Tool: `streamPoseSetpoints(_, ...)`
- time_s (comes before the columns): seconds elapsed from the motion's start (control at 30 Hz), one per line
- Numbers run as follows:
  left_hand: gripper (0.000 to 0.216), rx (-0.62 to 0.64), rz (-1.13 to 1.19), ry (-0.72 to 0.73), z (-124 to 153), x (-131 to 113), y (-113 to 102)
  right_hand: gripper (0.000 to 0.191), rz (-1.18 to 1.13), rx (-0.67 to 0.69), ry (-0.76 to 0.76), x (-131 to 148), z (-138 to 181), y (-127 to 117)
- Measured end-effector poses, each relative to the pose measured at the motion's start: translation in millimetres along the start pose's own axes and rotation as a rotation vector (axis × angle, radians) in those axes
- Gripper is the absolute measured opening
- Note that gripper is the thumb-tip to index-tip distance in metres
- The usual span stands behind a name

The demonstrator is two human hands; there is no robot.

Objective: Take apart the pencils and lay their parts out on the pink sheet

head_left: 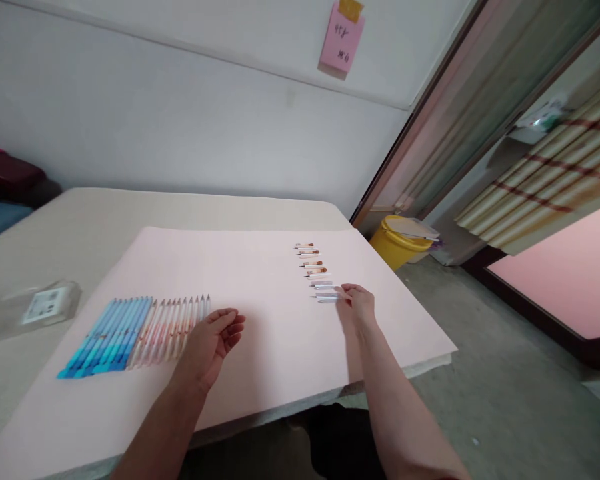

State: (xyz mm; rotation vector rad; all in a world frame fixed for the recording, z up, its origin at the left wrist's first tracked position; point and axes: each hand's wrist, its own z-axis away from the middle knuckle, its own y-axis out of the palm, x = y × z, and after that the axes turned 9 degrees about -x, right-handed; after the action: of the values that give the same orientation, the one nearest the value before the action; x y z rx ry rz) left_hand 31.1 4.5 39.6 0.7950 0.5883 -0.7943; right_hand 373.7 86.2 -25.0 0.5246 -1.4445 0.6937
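A row of pens (pixel 135 331) lies on a pale pink sheet (pixel 260 320): several blue ones at the left, several pink-white ones at the right. My left hand (pixel 214 343) rests just right of that row, palm turned inward, fingers loosely curled and apart, holding nothing. Farther right a column of several small pen caps (pixel 316 272) runs away from me. My right hand (pixel 359 303) is at the near end of that column, fingertips pinched on the nearest white cap (pixel 326 299).
The sheet covers a beige table (pixel 80 213) against a white wall. A clear plastic package (pixel 43 305) lies at the left. A yellow bin (pixel 399 241) stands on the floor past the table's right corner. A pink note (pixel 341 40) hangs on the wall.
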Motion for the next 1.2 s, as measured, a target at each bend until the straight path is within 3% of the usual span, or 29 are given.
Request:
streamPoseSetpoints(0.13, 0.011, -0.026, 0.027, 0.039, -2, -13, -7, 0.02, 0.034, -0.074, -0.053, 11, 5, -2)
streamPoseSetpoints(0.23, 0.011, -0.056, 0.053, 0.108, -5, -28, -18, 0.02, 0.033, -0.04, -0.091, 25, 22, 4)
streamPoseSetpoints(0.53, 0.012, -0.186, 0.05, 0.382, -11, -62, -53, 0.018, 0.103, 0.414, -0.232, 47, 112, 44)
streamPoseSetpoints(0.6, 0.016, -0.225, -0.101, 0.466, -13, -62, -55, 0.019, 0.14, 0.509, -0.302, 46, 129, 50)
streamPoseSetpoints(0.67, 0.019, -0.241, -0.397, 0.554, -15, -57, -53, 0.019, 0.165, 0.573, -0.367, 44, 143, 55)
streamPoseSetpoints(0.8, 0.018, -0.1, -1.24, 0.642, -13, -34, -42, 0.021, 0.241, 0.651, -0.469, 42, 160, 59)
streamPoseSetpoints(0.93, 0.026, -0.053, -1.777, 0.661, -10, -6, -32, 0.023, 0.279, 0.7, -0.529, 41, 167, 58)
streamPoseSetpoints(1.0, 0.027, -0.055, -1.872, 0.677, -9, 2, -28, 0.024, 0.295, 0.713, -0.542, 41, 169, 59)
streamPoseSetpoints(1.2, 0.031, -0.049, -1.819, 0.72, -8, 1, -20, 0.026, 0.338, 0.725, -0.601, 38, 176, 63)
